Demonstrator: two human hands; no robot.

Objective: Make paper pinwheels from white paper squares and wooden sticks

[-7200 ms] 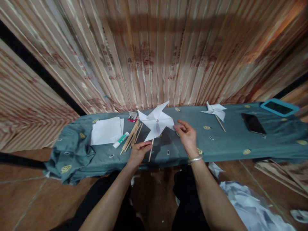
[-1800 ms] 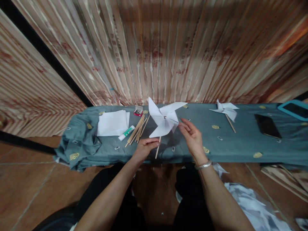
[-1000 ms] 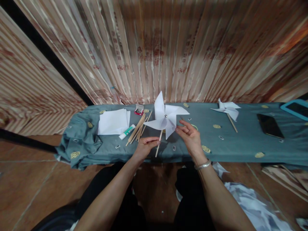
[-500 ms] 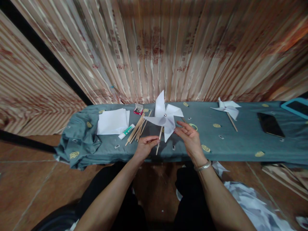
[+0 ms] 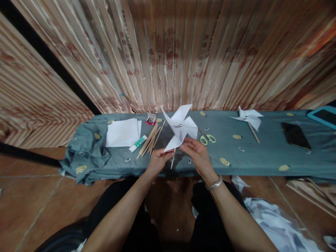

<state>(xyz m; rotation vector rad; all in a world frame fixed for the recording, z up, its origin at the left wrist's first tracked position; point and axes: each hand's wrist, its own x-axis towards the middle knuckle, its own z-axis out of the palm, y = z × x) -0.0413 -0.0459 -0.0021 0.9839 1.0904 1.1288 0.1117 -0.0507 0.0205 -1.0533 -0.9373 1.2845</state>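
Observation:
A white paper pinwheel (image 5: pixel 180 126) with a metal pin at its centre stands on a thin wooden stick (image 5: pixel 172 162). My left hand (image 5: pixel 157 161) pinches that stick just below the vanes. My right hand (image 5: pixel 195 153) has its fingertips on the lower vane's edge. Both hands hover over the front edge of a low table under a teal cloth (image 5: pixel 252 157).
Left of the pinwheel lie a bundle of wooden sticks (image 5: pixel 149 140), a glue tube (image 5: pixel 138 144), a stack of white paper (image 5: pixel 122 133) and a small pin box (image 5: pixel 151 120). Right of it are yellow-handled scissors (image 5: pixel 206 137), a second pinwheel (image 5: pixel 249 118), a phone (image 5: pixel 295 135) and a tablet (image 5: pixel 323 116). Paper scraps (image 5: pixel 273 220) lie on the floor.
The pinwheel's vanes have turned between frames. My right hand moved left from beside the vanes onto the lower vane, uncovering the scissors. My left hand kept its hold on the stick.

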